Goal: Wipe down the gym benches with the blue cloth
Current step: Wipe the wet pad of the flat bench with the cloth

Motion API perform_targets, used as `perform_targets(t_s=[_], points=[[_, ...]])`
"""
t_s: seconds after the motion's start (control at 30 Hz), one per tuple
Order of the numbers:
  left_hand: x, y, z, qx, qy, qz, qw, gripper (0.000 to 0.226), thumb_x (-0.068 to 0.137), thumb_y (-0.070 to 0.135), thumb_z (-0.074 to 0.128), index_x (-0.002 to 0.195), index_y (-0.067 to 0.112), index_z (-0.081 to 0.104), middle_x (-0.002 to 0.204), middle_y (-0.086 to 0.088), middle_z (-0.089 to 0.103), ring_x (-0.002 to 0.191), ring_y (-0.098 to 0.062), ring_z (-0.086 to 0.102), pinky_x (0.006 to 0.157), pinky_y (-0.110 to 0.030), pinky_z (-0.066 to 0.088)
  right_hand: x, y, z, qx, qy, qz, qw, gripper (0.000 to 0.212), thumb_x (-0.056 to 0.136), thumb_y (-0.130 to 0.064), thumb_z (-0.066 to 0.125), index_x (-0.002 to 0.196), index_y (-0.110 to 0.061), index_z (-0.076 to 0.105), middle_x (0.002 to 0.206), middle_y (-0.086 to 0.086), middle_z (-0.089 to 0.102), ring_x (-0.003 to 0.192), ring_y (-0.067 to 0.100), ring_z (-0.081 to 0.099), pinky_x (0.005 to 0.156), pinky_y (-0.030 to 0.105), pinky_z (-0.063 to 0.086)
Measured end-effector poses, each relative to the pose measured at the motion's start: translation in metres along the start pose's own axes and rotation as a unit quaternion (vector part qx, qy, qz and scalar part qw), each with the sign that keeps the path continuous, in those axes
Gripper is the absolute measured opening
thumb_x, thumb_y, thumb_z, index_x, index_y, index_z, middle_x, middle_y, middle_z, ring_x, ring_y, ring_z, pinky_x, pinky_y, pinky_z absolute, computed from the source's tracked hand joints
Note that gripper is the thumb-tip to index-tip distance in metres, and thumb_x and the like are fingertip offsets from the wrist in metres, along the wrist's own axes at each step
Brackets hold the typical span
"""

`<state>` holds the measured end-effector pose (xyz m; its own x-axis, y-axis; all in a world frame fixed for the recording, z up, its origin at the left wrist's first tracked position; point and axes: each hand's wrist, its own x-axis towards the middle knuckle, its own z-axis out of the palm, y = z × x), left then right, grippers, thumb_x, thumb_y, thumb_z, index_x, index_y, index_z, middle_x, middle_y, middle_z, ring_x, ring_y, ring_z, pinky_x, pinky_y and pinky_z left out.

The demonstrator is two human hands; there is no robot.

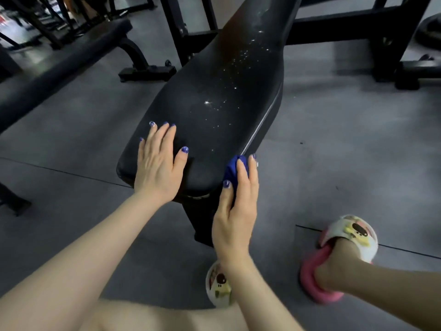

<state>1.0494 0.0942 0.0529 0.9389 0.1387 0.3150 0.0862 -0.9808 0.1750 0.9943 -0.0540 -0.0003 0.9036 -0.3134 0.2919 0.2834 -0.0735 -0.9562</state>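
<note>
A black padded gym bench (pixel 214 96) runs away from me up the middle of the view, its top speckled with shiny droplets. My left hand (pixel 158 163) lies flat on the near left end of the pad, fingers straight. My right hand (pixel 235 206) is at the bench's near right edge, and it holds a bunched blue cloth (pixel 232 169) against the pad's side. Most of the cloth is hidden under my fingers.
A second black bench (pixel 59 58) stands to the left. A black rack frame (pixel 346 22) crosses behind the bench, with its feet on the grey floor at the right. My feet in patterned slippers (pixel 350 237) stand beside the bench post.
</note>
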Motion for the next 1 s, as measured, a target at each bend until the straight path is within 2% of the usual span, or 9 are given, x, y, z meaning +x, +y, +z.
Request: perform_targets(t_s=[0.1, 0.23, 0.37, 0.5, 0.63, 0.77, 0.83, 0.9, 1.0], points=[[-0.001, -0.001, 0.001, -0.002, 0.006, 0.009, 1.0, 0.068, 0.095, 0.052, 0.015, 0.152, 0.015, 0.023, 0.16, -0.001, 0.018, 0.149, -0.015, 0.0, 0.121, -0.043, 0.002, -0.025, -0.005, 0.012, 0.009, 0.031, 0.012, 0.999, 0.045, 0.102, -0.011, 0.043, 0.147, -0.009, 0.038, 0.161, 0.002, 0.021, 0.149, 0.016, 0.017, 0.12, 0.029, 0.02], [-0.003, -0.001, 0.001, -0.009, 0.012, 0.014, 1.0, 0.068, 0.096, 0.052, 0.016, 0.152, 0.015, 0.024, 0.16, -0.001, 0.02, 0.149, -0.014, 0.002, 0.121, -0.042, 0.002, 0.002, 0.002, 0.014, 0.019, 0.035, 0.009, 0.999, 0.044, 0.102, -0.014, 0.038, 0.145, -0.005, 0.039, 0.158, 0.007, 0.028, 0.148, 0.013, 0.021, 0.119, 0.022, 0.019], [-0.003, -0.001, 0.002, -0.014, 0.013, 0.017, 1.0, 0.064, 0.097, 0.049, 0.019, 0.152, 0.016, 0.024, 0.159, 0.0, 0.021, 0.149, -0.014, 0.002, 0.121, -0.042, 0.001, 0.071, 0.015, 0.011, 0.016, 0.037, 0.076, 0.996, 0.042, 0.104, -0.015, 0.038, 0.146, -0.009, 0.04, 0.157, -0.002, 0.03, 0.146, 0.006, 0.023, 0.114, 0.01, 0.017], [-0.002, -0.001, 0.0, -0.009, 0.004, 0.025, 1.0, 0.064, 0.097, 0.05, 0.018, 0.151, 0.016, 0.025, 0.159, 0.0, 0.022, 0.149, -0.014, 0.002, 0.121, -0.043, 0.003, 0.058, 0.005, 0.01, 0.029, 0.033, 0.078, 0.996, 0.045, 0.104, -0.014, 0.039, 0.149, -0.016, 0.034, 0.159, -0.01, 0.023, 0.146, 0.0, 0.018, 0.116, 0.013, 0.016], [-0.003, -0.001, 0.0, -0.001, 0.0, 0.025, 1.0, 0.065, 0.096, 0.051, 0.016, 0.151, 0.017, 0.025, 0.159, 0.001, 0.023, 0.149, -0.014, 0.004, 0.12, -0.041, 0.003, 0.017, 0.001, 0.003, 0.007, -0.01, 0.01, 1.0, 0.047, 0.102, -0.011, 0.04, 0.149, -0.015, 0.033, 0.16, -0.004, 0.023, 0.147, 0.005, 0.017, 0.118, 0.017, 0.016], [-0.004, 0.0, -0.001, -0.004, -0.004, 0.023, 1.0, 0.065, 0.096, 0.051, 0.015, 0.151, 0.017, 0.025, 0.159, 0.001, 0.023, 0.149, -0.013, 0.003, 0.121, -0.042, 0.003, 0.083, 0.007, -0.007, -0.101, -0.079, -0.052, 0.99, 0.04, 0.099, -0.007, 0.043, 0.139, 0.0, 0.047, 0.155, 0.01, 0.034, 0.147, 0.02, 0.025, 0.116, 0.011, 0.014], [-0.003, 0.0, -0.001, -0.003, -0.009, 0.023, 1.0, 0.065, 0.096, 0.051, 0.015, 0.152, 0.018, 0.024, 0.159, 0.002, 0.021, 0.149, -0.012, 0.001, 0.121, -0.04, 0.002, 0.117, -0.001, -0.008, -0.196, -0.145, -0.1, 0.965, 0.031, 0.097, -0.002, 0.046, 0.126, 0.003, 0.055, 0.146, 0.016, 0.044, 0.142, 0.029, 0.033, 0.115, 0.014, 0.02], [-0.003, -0.001, -0.002, -0.001, -0.018, 0.029, 0.999, 0.066, 0.095, 0.051, 0.015, 0.152, 0.019, 0.024, 0.16, 0.003, 0.019, 0.149, -0.01, -0.001, 0.121, -0.038, 0.0, 0.126, -0.011, -0.005, -0.247, -0.211, -0.182, 0.928, 0.022, 0.089, 0.004, 0.051, 0.109, 0.003, 0.059, 0.126, 0.019, 0.057, 0.123, 0.035, 0.05, 0.107, 0.033, 0.039], [-0.001, -0.003, -0.002, -0.007, -0.03, 0.048, 0.998, 0.068, 0.094, 0.052, 0.015, 0.152, 0.018, 0.024, 0.16, 0.002, 0.02, 0.149, -0.012, 0.0, 0.121, -0.039, 0.001, 0.108, -0.015, -0.014, -0.247, -0.274, -0.299, 0.88, 0.017, 0.088, 0.004, 0.055, 0.103, 0.001, 0.062, 0.122, 0.017, 0.057, 0.114, 0.028, 0.051, 0.1, 0.029, 0.038]])
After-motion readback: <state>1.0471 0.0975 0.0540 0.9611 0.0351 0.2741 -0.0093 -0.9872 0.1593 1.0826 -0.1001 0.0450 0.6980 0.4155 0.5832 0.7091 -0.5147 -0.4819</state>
